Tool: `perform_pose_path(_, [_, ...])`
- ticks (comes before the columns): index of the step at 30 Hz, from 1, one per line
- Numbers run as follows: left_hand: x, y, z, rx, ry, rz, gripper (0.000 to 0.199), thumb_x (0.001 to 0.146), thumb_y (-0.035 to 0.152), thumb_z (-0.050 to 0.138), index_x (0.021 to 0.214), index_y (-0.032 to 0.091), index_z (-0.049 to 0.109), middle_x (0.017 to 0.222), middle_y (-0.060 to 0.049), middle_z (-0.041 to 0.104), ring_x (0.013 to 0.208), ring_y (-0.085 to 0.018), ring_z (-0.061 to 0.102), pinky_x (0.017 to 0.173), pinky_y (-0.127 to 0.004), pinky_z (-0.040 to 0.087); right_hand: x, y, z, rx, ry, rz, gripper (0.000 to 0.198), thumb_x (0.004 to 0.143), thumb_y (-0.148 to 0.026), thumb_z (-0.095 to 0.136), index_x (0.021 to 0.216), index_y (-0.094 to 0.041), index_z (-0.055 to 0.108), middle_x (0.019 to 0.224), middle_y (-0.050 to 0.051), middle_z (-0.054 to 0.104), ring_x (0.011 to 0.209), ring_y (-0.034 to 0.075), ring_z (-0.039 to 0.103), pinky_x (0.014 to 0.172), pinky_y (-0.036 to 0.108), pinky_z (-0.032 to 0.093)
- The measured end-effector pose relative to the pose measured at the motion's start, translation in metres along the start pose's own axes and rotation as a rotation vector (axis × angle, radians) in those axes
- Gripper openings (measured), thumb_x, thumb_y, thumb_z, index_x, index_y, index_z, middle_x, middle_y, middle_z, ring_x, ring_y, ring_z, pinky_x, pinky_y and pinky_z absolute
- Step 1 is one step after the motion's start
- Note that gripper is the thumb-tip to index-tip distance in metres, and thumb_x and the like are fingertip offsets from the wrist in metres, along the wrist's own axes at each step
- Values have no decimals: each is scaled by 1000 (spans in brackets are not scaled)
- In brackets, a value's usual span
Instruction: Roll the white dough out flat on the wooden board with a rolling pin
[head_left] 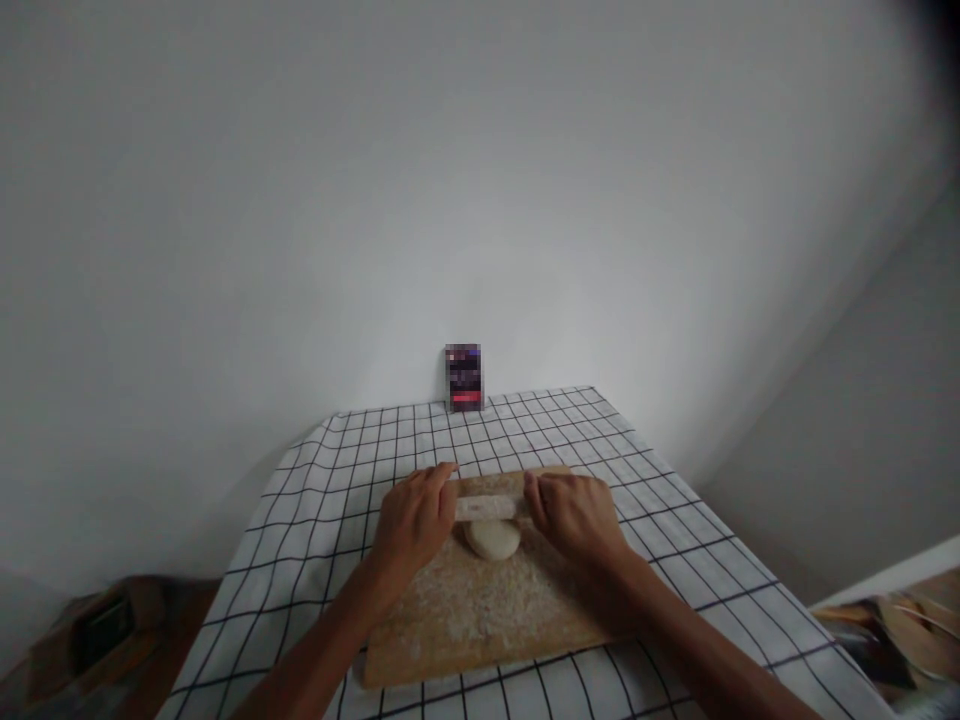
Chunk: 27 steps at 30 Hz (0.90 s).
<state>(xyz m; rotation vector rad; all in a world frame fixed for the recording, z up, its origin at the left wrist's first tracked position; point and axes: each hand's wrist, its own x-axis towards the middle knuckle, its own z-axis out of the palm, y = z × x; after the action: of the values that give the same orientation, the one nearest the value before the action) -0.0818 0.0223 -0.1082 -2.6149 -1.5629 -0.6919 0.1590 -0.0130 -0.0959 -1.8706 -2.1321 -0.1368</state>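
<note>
A floury rolling pin (487, 508) lies crosswise over the far half of a wooden board (480, 625). My left hand (420, 510) is closed on its left end, and my right hand (574, 510) is closed around the right end. Just on the near side of the pin sits a pale, rounded piece of dough (493, 540), its far edge against or under the pin. Flour dusts the board's surface. Both ends of the pin are hidden by my hands.
A checked tablecloth (300, 560) covers the table under the board. At the back, an upright, blurred-out dark rectangular thing (465, 378) leans by the white wall (480, 200). A cardboard box (97, 635) stands low at left; blurred items (900, 630) lie at lower right.
</note>
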Motion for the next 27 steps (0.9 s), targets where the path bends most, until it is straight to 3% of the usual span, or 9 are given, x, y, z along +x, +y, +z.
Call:
perform_pose_path(4, [9, 6, -18, 17, -109, -88, 39, 102, 16, 42, 127, 18, 71, 125, -10, 80, 116, -26, 75, 106, -42, 57, 13, 0, -15, -38, -53, 0, 60, 113, -39, 37, 75, -20, 80, 78, 11, 81, 66, 20, 71, 59, 32, 31])
perform_pose_path(8, [16, 10, -37, 23, -57, -53, 41, 99, 12, 43, 128, 17, 71, 130, -9, 78, 124, -25, 71, 115, -43, 51, 20, -2, -31, -51, -40, 0, 64, 113, -42, 36, 76, -20, 82, 79, 12, 81, 70, 22, 74, 61, 32, 33])
perform_pose_path(13, [3, 7, -21, 20, -11, -22, 35, 100, 14, 47, 123, 18, 73, 124, -10, 79, 121, -26, 72, 112, -44, 53, 4, -4, -15, -19, -90, -4, 63, 113, -39, 35, 75, -20, 82, 78, 11, 81, 71, 23, 75, 60, 33, 32])
perform_pose_path(18, [-6, 2, -2, 8, 66, 10, 36, 98, 12, 49, 126, 18, 71, 124, -10, 79, 120, -25, 71, 113, -45, 53, -7, -2, 4, 32, -51, 13, 58, 113, -37, 38, 77, -20, 80, 78, 10, 81, 69, 21, 73, 59, 32, 30])
perform_pose_path(27, [-1, 9, -16, 100, -87, 4, 38, 101, 14, 43, 128, 17, 70, 130, -10, 77, 124, -26, 69, 112, -42, 52, 10, -3, -19, -45, -89, -22, 60, 113, -42, 38, 82, -22, 84, 87, 11, 84, 76, 23, 77, 63, 31, 35])
